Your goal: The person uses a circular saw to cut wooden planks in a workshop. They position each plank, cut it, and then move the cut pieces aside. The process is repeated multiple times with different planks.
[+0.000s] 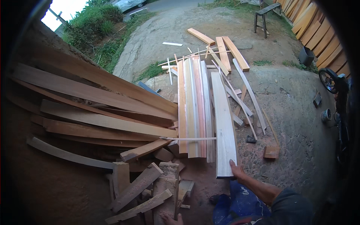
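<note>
My right hand [237,169] grips the near end of a long pale wooden plank [224,120], which lies on the ground and runs away from me. The plank rests along the right side of a row of sawn boards [193,108] in orange and pale tones. A thin strip [189,138] lies across that row. Only the fingertips of my left hand [171,219] show at the bottom edge, close to a pile of short rough offcuts [150,191]; what they touch is hidden.
A heap of long dark planks [97,108] leans at the left. Loose slats and strips [240,93] scatter over the dirt ahead. A small wood block [271,152] lies right. A stool [264,15], stacked boards [318,33] and a motorbike [335,93] stand at the right.
</note>
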{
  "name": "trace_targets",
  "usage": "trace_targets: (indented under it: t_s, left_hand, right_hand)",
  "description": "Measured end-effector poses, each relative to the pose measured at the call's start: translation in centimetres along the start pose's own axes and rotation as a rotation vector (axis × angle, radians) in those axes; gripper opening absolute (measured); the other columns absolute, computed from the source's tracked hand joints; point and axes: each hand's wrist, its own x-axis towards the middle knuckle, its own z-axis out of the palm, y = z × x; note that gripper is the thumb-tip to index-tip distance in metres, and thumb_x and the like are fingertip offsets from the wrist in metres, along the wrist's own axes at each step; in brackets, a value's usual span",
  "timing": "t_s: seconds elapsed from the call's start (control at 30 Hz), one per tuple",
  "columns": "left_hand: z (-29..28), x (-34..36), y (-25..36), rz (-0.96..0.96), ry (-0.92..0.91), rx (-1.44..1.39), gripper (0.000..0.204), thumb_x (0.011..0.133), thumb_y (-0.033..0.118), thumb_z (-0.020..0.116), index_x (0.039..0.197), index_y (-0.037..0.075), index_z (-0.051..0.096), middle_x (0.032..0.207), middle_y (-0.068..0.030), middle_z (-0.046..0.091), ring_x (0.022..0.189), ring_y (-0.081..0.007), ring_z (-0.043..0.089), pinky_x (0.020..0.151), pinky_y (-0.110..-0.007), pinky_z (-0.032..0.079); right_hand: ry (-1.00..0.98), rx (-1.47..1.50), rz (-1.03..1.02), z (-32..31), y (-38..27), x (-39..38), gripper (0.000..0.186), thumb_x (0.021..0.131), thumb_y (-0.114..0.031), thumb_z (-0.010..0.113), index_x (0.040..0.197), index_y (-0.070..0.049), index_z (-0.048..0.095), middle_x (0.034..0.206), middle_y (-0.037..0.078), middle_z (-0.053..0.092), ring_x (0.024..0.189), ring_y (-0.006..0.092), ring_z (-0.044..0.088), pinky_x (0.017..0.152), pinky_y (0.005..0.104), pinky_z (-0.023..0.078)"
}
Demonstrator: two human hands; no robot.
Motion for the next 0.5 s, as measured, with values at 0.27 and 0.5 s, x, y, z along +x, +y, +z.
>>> trace_targets:
  t_s: [0.27,0.5]
  left_hand:
    - [3.0,-11.6,9.1,0.348,-0.142,-1.424,0.072,0.085,0.029,0.086,0.137,-0.006,0.049,0.134,-0.0222,0.056,0.127,-0.0298,0.054,0.108,-0.041,0.045]
    - [-2.9,-12.7,8.5,0.329,0.013,-1.431,0.052,0.085,0.015,0.084,0.123,-0.003,0.054,0.114,-0.0142,0.068,0.103,-0.0224,0.068,0.09,-0.037,0.055]
  right_hand:
    - [-0.736,0.655,0.109,7.0,5.9,-24.3,0.084,0.1,-0.073,0.043,0.15,-0.005,0.044,0.135,0.016,0.062,0.114,0.0291,0.066,0.094,0.0436,0.058]
    - [-1.021,0.363,0.129,6.3,6.7,-28.8,0.091,0.099,-0.077,0.038,0.15,-0.002,0.043,0.142,0.018,0.056,0.13,0.0359,0.057,0.11,0.0524,0.047]
